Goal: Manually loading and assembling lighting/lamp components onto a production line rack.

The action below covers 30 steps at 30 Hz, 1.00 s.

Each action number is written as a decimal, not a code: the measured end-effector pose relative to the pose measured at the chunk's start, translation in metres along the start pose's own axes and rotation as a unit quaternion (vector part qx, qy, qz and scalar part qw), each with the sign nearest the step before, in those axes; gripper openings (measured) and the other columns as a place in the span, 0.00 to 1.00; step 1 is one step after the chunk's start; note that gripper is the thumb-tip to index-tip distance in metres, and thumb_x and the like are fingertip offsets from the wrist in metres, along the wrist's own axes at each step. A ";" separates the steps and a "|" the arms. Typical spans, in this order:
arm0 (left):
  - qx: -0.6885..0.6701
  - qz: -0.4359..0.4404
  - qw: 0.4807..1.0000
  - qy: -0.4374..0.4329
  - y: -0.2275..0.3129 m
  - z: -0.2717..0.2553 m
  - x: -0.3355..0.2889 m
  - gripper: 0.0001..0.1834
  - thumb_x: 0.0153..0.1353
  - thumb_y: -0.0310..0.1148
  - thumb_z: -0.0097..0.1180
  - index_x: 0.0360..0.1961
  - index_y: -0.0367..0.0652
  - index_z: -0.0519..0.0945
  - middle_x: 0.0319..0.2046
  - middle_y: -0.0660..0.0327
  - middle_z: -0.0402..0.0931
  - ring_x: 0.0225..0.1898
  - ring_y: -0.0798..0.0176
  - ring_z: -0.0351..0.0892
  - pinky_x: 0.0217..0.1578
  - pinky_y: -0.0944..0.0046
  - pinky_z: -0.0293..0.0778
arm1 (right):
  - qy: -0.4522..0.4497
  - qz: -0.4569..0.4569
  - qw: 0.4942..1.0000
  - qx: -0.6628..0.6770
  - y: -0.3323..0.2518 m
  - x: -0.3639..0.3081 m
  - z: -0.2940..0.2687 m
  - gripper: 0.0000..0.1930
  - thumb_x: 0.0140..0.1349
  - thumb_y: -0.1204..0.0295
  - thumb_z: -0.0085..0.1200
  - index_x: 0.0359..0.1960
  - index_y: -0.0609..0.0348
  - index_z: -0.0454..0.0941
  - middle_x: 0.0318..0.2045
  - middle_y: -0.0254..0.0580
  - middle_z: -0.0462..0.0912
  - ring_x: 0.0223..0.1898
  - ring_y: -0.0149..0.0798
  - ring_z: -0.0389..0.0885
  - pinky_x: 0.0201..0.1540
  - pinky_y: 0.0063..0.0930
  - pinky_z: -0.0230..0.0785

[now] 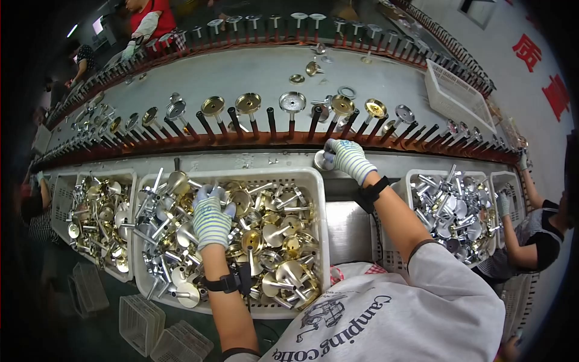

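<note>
My left hand (211,220), in a striped knit glove, reaches into a white plastic basket (323,241) heaped with metal parts. Each part is a round disc on a short stem, some gold-toned, some silver. The thumb stands apart from the fingers, which touch the parts; I see nothing clearly gripped. Beyond the basket's far right corner, my right hand (351,160), gloved alike, is closed on a silver disc-and-stem part (321,160). The disc shows at its fingertips; the stem is mostly hidden. Just past this hand runs a row of dark upright pegs (315,123).
Several pegs carry disc parts, such as a gold one (248,104). Loose parts lie on the grey table (199,72), beside a white crate (458,96). Another basket of silver parts (452,211) stands right. Co-workers work at both sides and far left; empty crates (142,323) sit on the floor.
</note>
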<state>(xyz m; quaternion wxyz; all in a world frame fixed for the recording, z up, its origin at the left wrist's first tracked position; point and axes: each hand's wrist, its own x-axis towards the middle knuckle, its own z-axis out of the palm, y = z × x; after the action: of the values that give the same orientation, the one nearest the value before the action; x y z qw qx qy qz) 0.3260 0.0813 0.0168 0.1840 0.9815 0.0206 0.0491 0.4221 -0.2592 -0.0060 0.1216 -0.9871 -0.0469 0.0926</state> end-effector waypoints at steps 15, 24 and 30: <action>-0.132 -0.015 0.991 0.011 -0.020 0.011 0.003 0.12 0.46 0.30 0.61 0.34 0.37 0.79 0.49 0.50 0.70 0.49 0.49 0.71 0.51 0.60 0.67 | -0.147 -0.385 0.889 0.200 -0.133 -0.059 0.024 0.25 0.59 0.62 0.47 0.59 0.52 0.61 0.49 0.53 0.72 0.48 0.52 0.73 0.50 0.39 0.65; -0.251 0.000 0.960 0.128 -0.009 0.003 0.005 0.09 0.49 0.32 0.61 0.28 0.38 0.77 0.30 0.56 0.75 0.33 0.58 0.74 0.38 0.61 0.70 | 0.024 -0.378 0.912 0.159 -0.147 -0.072 -0.011 0.24 0.49 0.70 0.58 0.51 0.51 0.69 0.45 0.51 0.74 0.45 0.51 0.73 0.48 0.40 0.66; -0.422 -0.033 0.892 0.157 -0.001 -0.003 0.000 0.09 0.56 0.32 0.57 0.33 0.38 0.75 0.27 0.64 0.74 0.24 0.75 0.70 0.24 0.75 0.72 | 0.221 -0.124 0.721 0.645 -0.054 -0.059 -0.057 0.17 0.53 0.73 0.58 0.46 0.60 0.74 0.37 0.36 0.79 0.38 0.30 0.76 0.42 0.21 0.68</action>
<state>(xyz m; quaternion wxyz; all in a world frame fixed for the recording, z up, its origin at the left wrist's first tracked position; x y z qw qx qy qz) 0.3258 0.0839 0.0195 0.5772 0.7895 0.0590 0.2004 0.3715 -0.2271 0.0721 0.7458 -0.6485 -0.0692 -0.1360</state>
